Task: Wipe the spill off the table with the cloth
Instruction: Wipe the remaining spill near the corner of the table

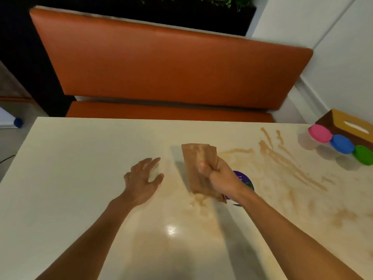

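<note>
Left hand [143,178] open, fingers spread, low over the cream table [76,158]. Right hand [221,178] fists a folded brown cloth [198,166] at centre, with the brown spill [282,160] streaking toward two o'clock. At three o'clock stand three lidded tubs [342,144], their contents hidden.

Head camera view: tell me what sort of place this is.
Probably a cafe or canteen booth: an orange padded bench faces the pale table, a tissue box sits by the wall, and a round purple sticker is stuck on the table.
</note>
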